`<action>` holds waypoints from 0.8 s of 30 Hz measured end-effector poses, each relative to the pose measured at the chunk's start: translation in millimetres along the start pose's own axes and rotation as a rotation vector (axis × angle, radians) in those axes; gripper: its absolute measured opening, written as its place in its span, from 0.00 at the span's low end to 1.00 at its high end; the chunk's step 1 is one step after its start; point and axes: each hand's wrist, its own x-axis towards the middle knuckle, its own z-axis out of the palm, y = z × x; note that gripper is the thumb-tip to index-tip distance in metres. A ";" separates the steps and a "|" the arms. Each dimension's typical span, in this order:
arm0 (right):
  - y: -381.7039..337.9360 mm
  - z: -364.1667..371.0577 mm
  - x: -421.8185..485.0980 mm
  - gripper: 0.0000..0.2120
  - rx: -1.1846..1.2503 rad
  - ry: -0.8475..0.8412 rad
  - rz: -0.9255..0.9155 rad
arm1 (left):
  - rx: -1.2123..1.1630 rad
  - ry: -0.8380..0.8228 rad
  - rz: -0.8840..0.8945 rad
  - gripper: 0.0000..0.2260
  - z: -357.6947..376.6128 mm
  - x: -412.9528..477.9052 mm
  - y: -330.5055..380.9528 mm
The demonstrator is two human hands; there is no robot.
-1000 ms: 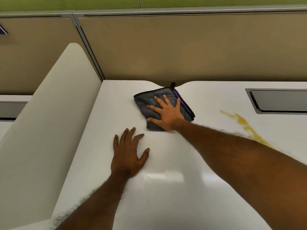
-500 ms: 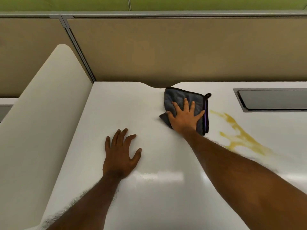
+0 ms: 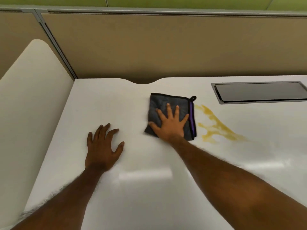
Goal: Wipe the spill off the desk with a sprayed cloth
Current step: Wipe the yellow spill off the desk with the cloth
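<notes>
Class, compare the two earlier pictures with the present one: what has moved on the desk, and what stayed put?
The right hand, pressing flat on the grey cloth, slid it rightward across the desk, from below the notch in the back edge to just beside the yellow spill. Nothing was gripped or released. The left hand stayed flat on the desk; the spill remains unwiped.

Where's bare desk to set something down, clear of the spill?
Bare desk: the far-left corner between side panel, partition and cloth; also the near strip between both forearms. Crowded: right of the cloth, where the spill lies near the recessed hatch.
</notes>
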 end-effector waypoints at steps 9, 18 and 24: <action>51.8 3.9 -57.2 0.31 0.014 0.041 -0.195 | 0.003 -0.025 -0.017 0.27 -3.3 -0.6 3.9; 70.0 5.4 -117.8 0.30 -0.022 -0.012 -0.430 | 0.013 -0.024 -0.019 0.30 -6.4 -2.7 3.7; 128.8 -2.3 -132.2 0.36 0.024 0.045 0.164 | 0.013 -0.034 -0.019 0.30 -9.9 -4.2 11.9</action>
